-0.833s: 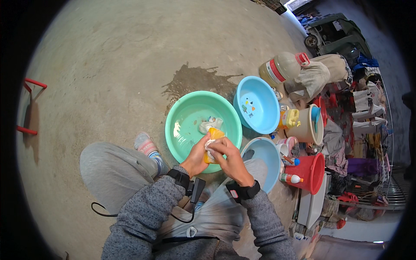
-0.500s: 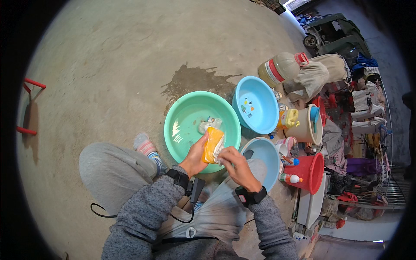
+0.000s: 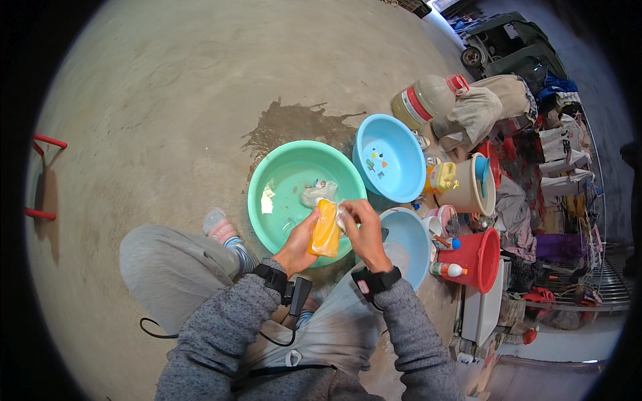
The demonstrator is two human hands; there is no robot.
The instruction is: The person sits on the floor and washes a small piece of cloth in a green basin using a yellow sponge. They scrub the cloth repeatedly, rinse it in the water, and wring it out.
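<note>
While the yellow block (image 3: 324, 230) was clamped by the left hand (image 3: 297, 247) over the green basin (image 3: 277, 170) | a white wad (image 3: 342, 217) was pinched beside it by the right hand's (image 3: 367, 235) fingers | wiping was inferred | for another stroke, steady left grip was judged necessary.

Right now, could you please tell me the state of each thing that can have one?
Yellow block: held tilted above the green basin.
White material: bunched at the block's right side.
Left hand: closed around the block's left side.
Right hand: closed on the white material.
Green basin: upright, holding water and a whitish bundle.
Large bottle: capped.
Red bucket: uncovered.
Floor: partly wet beyond the green basin.
</note>
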